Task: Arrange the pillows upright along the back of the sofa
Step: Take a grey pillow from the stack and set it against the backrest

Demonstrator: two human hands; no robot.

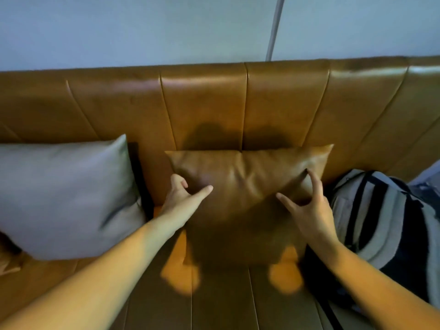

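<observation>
A brown leather pillow [247, 177] stands upright in the middle, leaning against the back of the brown leather sofa [204, 103]. My left hand [181, 196] is at its left side with fingers spread, fingertips touching the pillow face. My right hand [307, 206] is at its right side, fingers spread, one fingertip touching near the upper right corner. Neither hand grips it. A grey pillow [64, 198] stands upright against the sofa back at the left, apart from the brown one.
A grey and dark striped backpack [385, 220] lies on the seat right of the brown pillow, close to my right hand. A pale wall with a grey vertical pipe [275, 27] rises behind the sofa.
</observation>
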